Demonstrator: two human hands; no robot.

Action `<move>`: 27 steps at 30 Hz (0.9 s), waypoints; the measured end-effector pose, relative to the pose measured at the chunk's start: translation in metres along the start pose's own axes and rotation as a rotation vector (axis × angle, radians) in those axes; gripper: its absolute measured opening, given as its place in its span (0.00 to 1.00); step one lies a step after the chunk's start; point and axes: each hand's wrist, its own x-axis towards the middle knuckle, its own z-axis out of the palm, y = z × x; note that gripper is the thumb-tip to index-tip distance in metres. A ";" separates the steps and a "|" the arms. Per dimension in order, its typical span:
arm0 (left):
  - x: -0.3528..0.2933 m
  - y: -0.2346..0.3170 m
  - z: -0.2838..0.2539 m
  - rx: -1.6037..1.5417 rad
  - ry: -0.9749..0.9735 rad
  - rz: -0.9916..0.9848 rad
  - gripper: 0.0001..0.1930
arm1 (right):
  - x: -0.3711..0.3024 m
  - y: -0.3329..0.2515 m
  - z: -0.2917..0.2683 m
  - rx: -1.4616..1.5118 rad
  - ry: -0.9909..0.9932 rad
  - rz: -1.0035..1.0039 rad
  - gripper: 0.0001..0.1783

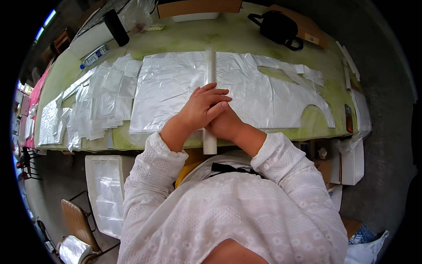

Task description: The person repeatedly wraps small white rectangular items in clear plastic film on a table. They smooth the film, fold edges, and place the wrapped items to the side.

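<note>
A long white tube lies lengthwise across a flat stack of thin, shiny translucent plastic sheets. Its near end sticks out past the table edge towards me. My left hand rests over my right hand, both on the middle of the tube. The left fingers are stretched out flat. Beneath them, the right fingers are mostly hidden, so their grip on the tube cannot be made out. On the right, the sheets have a curved cut-out and a long strap-like piece, like plastic aprons.
Smaller clear plastic pieces overlap at left. Farther back are a bottle, a black cylinder, a black bag and cardboard. A white bin with folded plastic packs and a chair stand at lower left.
</note>
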 end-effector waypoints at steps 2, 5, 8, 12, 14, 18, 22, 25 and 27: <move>-0.001 -0.018 -0.006 -0.095 -0.099 -0.054 0.17 | -0.006 -0.017 -0.018 0.066 -0.009 -0.071 0.15; -0.023 -0.052 -0.004 -0.393 -0.014 -0.039 0.13 | -0.020 -0.024 -0.018 0.081 0.072 -0.315 0.09; -0.042 -0.061 0.003 -0.737 0.157 -0.200 0.08 | -0.018 -0.032 -0.007 0.120 0.082 -0.287 0.08; -0.050 -0.047 -0.008 -0.692 0.239 -0.236 0.10 | 0.017 -0.033 0.001 0.276 -0.030 -0.400 0.06; -0.051 -0.047 -0.022 -0.076 0.081 -0.080 0.11 | 0.019 -0.034 0.005 0.350 -0.124 -0.341 0.07; -0.066 -0.031 -0.049 0.156 0.092 -0.220 0.13 | -0.001 -0.035 -0.001 0.378 -0.011 -0.350 0.11; -0.082 -0.027 -0.061 0.831 0.385 -0.278 0.15 | -0.043 -0.039 -0.017 0.433 0.179 -0.225 0.12; -0.067 -0.001 -0.050 0.584 0.255 -0.177 0.26 | -0.069 -0.036 -0.020 0.446 0.132 -0.189 0.13; -0.081 -0.028 -0.042 0.613 0.152 -0.386 0.31 | -0.078 -0.036 -0.023 0.441 0.135 -0.231 0.13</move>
